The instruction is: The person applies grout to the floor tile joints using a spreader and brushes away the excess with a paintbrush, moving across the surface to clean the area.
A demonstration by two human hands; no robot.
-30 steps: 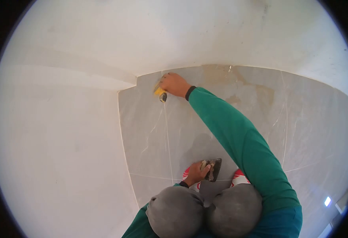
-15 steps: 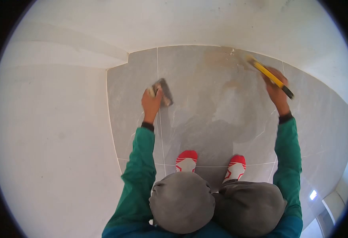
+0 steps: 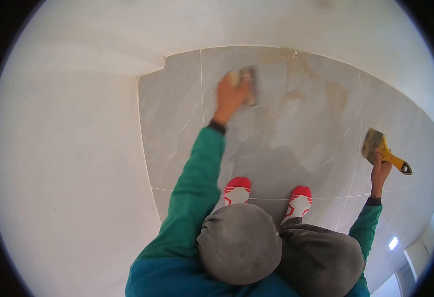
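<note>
Left grip (image 3: 232,93) stretches forward, right grip (image 3: 381,168) sits wide, both curled.

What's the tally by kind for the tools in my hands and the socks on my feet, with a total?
Yellow-handled brush, in the right hand: 1
Flat tool, blurred, in the left hand: 1
Red-and-white socks: 2
Total: 4
</note>
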